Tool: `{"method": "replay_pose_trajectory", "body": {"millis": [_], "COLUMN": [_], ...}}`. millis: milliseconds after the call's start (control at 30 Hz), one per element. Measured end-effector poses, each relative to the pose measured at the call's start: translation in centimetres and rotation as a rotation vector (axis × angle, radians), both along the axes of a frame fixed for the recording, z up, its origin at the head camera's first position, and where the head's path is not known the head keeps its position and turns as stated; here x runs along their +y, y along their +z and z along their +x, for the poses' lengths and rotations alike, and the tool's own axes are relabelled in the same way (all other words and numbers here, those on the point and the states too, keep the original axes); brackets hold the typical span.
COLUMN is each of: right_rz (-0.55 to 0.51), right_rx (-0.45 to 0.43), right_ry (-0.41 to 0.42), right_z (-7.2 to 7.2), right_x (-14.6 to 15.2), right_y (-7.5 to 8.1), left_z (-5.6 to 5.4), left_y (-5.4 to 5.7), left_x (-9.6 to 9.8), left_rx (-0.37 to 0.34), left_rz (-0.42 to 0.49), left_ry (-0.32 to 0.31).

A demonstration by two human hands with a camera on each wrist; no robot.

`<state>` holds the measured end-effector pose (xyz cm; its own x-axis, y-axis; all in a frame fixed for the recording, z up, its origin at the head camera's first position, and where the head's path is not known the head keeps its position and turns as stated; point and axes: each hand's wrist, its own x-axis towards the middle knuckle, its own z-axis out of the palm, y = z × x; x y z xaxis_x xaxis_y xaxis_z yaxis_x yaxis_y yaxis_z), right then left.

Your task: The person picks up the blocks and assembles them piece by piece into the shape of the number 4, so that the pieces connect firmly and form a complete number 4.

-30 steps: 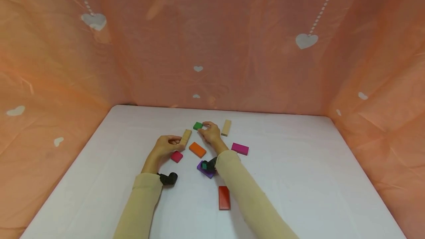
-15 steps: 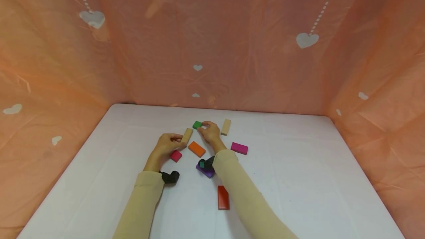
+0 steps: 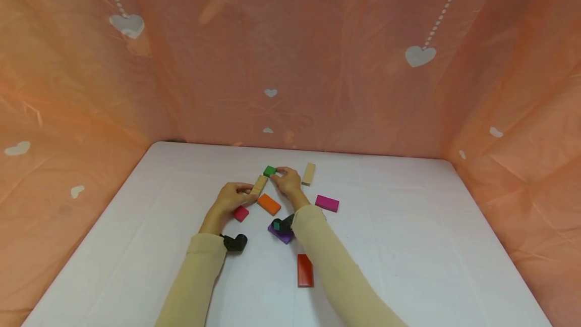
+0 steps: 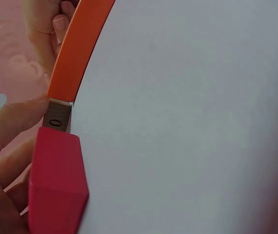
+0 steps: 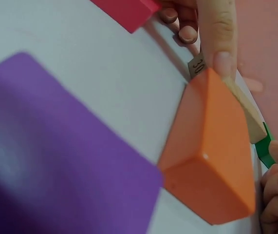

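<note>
With our left hand (image 3: 230, 198) we are pinching a wooden block (image 3: 259, 184), with our right hand (image 3: 288, 183) a green block (image 3: 270, 171), both on the white table (image 3: 408, 226); we are apparently aligning them end to end; next, we are probably needing a small, careful nudge.

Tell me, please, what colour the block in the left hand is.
The block is pale wood-coloured, clearest in the head view.
</note>
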<state>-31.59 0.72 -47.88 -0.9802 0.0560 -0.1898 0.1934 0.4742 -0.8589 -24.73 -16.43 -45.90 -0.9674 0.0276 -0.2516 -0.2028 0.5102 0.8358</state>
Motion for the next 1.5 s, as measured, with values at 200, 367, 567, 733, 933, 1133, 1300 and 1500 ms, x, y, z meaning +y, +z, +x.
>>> {"method": "replay_pose_trajectory", "body": {"millis": [200,367,567,733,933,1133,1300,1500], "right_rz": [-0.051,-0.084,-0.115,-0.128,-0.112,-0.084,-0.077,-0.072], "right_rx": [0.017,-0.021,-0.064,-0.054,-0.04,-0.028,-0.018,-0.018], "right_ry": [0.001,0.007,-0.007,-0.004,-0.004,0.001,0.0,0.011], "right_z": [2.9,1.6,0.7,0.7,0.7,0.8,0.9,1.0], "right_x": [0.0,0.2,0.0,0.0,0.0,0.0,0.0,0.1], "right_y": [3.2,1.5,0.8,0.7,0.7,0.8,0.8,0.6], "left_z": [-0.1,-0.3,-0.4,-0.4,-0.4,-0.3,-0.3,-0.3], "left_y": [0.0,-0.2,-0.2,-0.2,-0.2,-0.2,-0.2,-0.2], "left_x": [0.2,0.3,0.3,0.5,0.7,0.7,0.8,0.8], "left_rx": [0.031,0.055,0.069,0.063,0.034,0.036,0.037,0.072], "left_rz": [-0.022,-0.034,-0.046,-0.054,-0.022,-0.003,-0.003,-0.05], "left_ry": [-0.006,-0.007,-0.013,-0.011,0.013,0.014,0.022,0.003]}}
